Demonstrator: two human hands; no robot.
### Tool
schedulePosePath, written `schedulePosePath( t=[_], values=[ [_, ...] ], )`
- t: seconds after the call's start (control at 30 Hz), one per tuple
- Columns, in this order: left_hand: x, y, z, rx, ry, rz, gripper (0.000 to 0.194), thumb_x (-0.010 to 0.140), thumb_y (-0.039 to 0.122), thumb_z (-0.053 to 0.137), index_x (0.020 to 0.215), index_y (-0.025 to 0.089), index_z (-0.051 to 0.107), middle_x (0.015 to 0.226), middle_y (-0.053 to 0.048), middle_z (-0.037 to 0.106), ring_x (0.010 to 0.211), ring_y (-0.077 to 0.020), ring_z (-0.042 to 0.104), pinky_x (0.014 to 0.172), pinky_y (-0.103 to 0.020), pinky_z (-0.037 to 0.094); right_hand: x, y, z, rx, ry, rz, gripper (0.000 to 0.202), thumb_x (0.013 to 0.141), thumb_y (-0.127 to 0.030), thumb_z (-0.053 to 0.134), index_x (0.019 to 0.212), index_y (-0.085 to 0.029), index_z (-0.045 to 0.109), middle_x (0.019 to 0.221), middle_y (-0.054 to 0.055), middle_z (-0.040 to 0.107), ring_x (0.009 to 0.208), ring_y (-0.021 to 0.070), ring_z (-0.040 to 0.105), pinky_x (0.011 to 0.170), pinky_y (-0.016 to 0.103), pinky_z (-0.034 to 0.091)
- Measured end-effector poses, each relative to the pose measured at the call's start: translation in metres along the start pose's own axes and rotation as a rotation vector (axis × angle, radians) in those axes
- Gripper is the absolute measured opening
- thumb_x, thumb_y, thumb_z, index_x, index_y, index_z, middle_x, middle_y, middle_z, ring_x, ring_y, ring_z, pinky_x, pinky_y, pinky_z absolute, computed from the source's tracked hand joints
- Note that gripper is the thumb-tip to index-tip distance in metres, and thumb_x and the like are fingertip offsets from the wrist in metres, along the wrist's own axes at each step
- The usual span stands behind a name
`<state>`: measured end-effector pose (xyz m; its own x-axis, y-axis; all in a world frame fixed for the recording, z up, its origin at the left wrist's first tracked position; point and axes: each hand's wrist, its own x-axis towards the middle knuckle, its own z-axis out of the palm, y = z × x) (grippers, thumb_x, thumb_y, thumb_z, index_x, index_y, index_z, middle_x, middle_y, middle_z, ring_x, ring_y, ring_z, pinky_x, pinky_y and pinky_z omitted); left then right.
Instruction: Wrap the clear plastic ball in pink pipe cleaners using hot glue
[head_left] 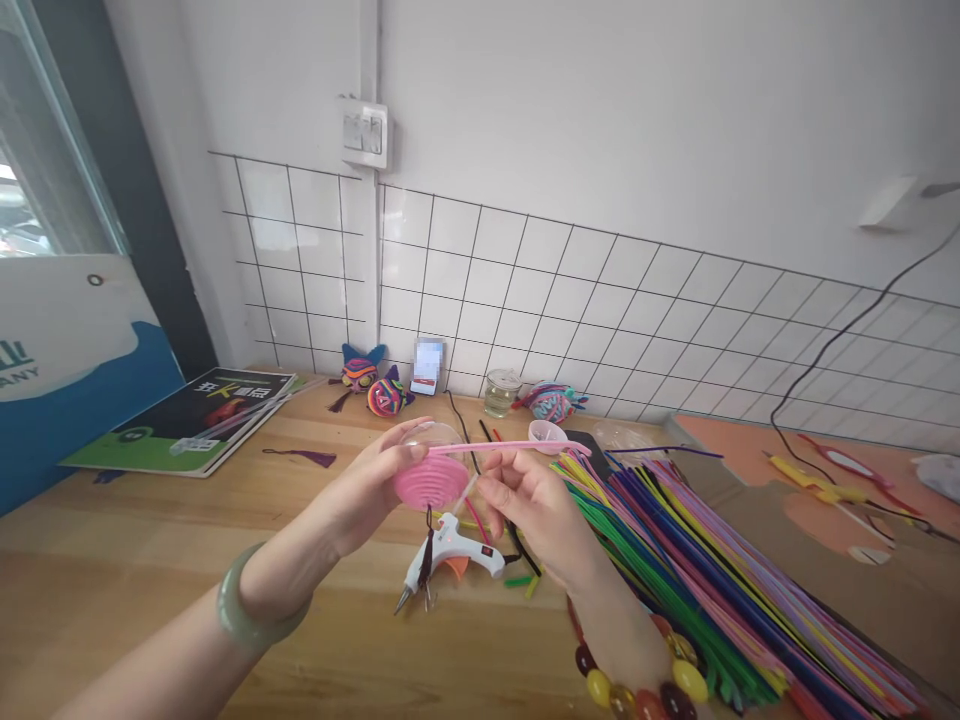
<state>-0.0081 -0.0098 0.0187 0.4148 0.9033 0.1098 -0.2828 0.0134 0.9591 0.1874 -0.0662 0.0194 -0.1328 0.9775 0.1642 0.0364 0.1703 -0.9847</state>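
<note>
My left hand is closed around a clear plastic ball whose lower part is wrapped in coiled pink pipe cleaner. A dark tassel hangs beneath it. From the ball, a loose length of pink pipe cleaner stretches right, over my right hand. The fingers of that hand are curled at the strip, and their exact grip is partly hidden. Below, a white glue gun lies on the table, nozzle toward the lower left. Its translucent glue stick points up near my right fingertips.
A large bundle of coloured pipe cleaners spreads across the right side. Behind stand wrapped fish-like figures, a phone, a lidded glass jar and a small white cup. A yellow glue gun lies far right, books left.
</note>
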Motion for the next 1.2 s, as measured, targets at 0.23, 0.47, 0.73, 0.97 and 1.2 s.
schedulePosePath(
  t=[0.23,0.47,0.73,0.97,1.2],
  values=[
    [0.004,0.006,-0.004,-0.168,-0.004,-0.108,0.041,0.078,0.047,0.064,0.109,0.02,0.069,0.108,-0.01,0.071,0.093,-0.0266,0.065,0.072,-0.034,0.052,0.013,0.026,-0.023,-0.726,-0.153,0.246,0.019,0.088,-0.033,0.057,0.086,-0.017,0.068,0.076,0.001,0.067,0.069,0.0142,0.059,0.062,0.025,0.04],
    [0.005,0.009,-0.007,-0.158,0.037,-0.075,0.042,0.077,0.048,0.066,0.11,0.021,0.068,0.113,-0.011,0.07,0.098,-0.0289,0.065,0.075,-0.036,0.053,0.022,0.061,-0.016,-0.909,-0.325,0.408,0.027,0.073,-0.034,0.072,0.055,-0.018,0.06,0.053,-0.003,0.049,0.056,0.0122,0.044,0.053,0.026,0.025],
    [0.004,0.011,-0.009,-0.095,0.061,-0.01,0.052,0.072,0.045,0.073,0.117,0.022,0.064,0.113,-0.01,0.07,0.099,-0.0287,0.065,0.077,-0.037,0.05,0.031,0.077,-0.018,-0.814,-0.465,0.419,0.032,0.077,-0.037,0.07,0.057,-0.017,0.055,0.053,-0.006,0.041,0.054,0.0094,0.037,0.051,0.024,0.024],
    [0.004,0.018,-0.014,-0.106,0.099,0.011,0.054,0.07,0.045,0.076,0.116,0.02,0.063,0.113,-0.01,0.067,0.094,-0.0253,0.064,0.077,-0.034,0.048,0.024,0.049,-0.051,-0.529,-0.5,0.364,0.037,0.077,-0.053,0.065,0.085,-0.017,0.06,0.074,-0.001,0.061,0.065,0.0128,0.055,0.058,0.023,0.04],
    [0.005,0.019,-0.019,-0.154,0.088,0.004,0.047,0.073,0.044,0.072,0.114,0.021,0.065,0.109,-0.01,0.069,0.094,-0.0259,0.064,0.075,-0.034,0.049,0.013,0.033,-0.072,-0.181,-0.318,0.335,0.058,0.06,-0.066,0.076,0.089,-0.02,0.056,0.071,-0.003,0.059,0.046,0.008,0.048,0.045,0.022,0.033]
  ],
)
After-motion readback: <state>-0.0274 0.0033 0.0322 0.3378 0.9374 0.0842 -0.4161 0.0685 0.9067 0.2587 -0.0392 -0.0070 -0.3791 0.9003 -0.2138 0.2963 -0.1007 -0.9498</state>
